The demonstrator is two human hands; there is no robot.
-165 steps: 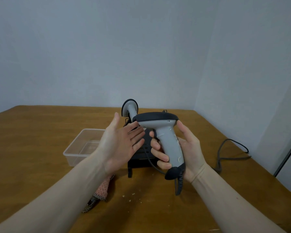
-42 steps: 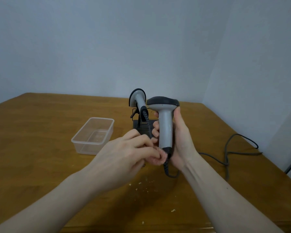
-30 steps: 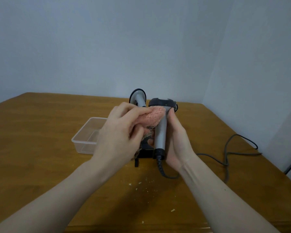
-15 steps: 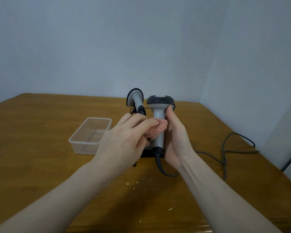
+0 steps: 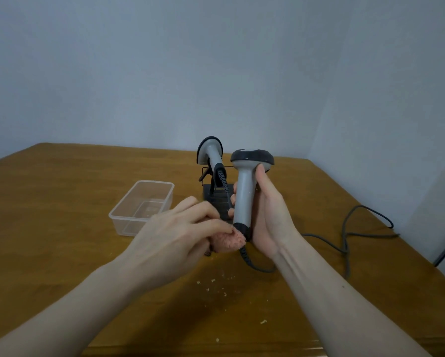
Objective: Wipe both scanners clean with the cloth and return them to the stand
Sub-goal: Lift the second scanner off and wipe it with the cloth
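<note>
A broad brown wooden surface (image 5: 61, 253) fills the lower part of the view and meets pale grey walls (image 5: 164, 73) at its far edge and right side. On it, left of centre, sits a clear rectangular plastic tub (image 5: 141, 207), open at the top. Just right of the tub stands a black wire stand (image 5: 217, 195) carrying one grey handheld scanner with a black-rimmed head (image 5: 210, 150), its coiled black lead hanging down the front. In front of the stand, the right hand (image 5: 266, 215) grips a second grey handheld scanner with a black head (image 5: 246, 191) upright above the surface, fingers curled round the handle and thumb up near the head. The left hand (image 5: 180, 235) clutches a bunched pink fluffy cloth (image 5: 229, 240) and presses it against the black base of that scanner's handle, so the two hands are close together. A thin dark grey cable (image 5: 345, 243) runs from the held scanner's base across the surface towards the right wall. Small pale crumbs (image 5: 212, 280) are scattered on the surface between the forearms.
</note>
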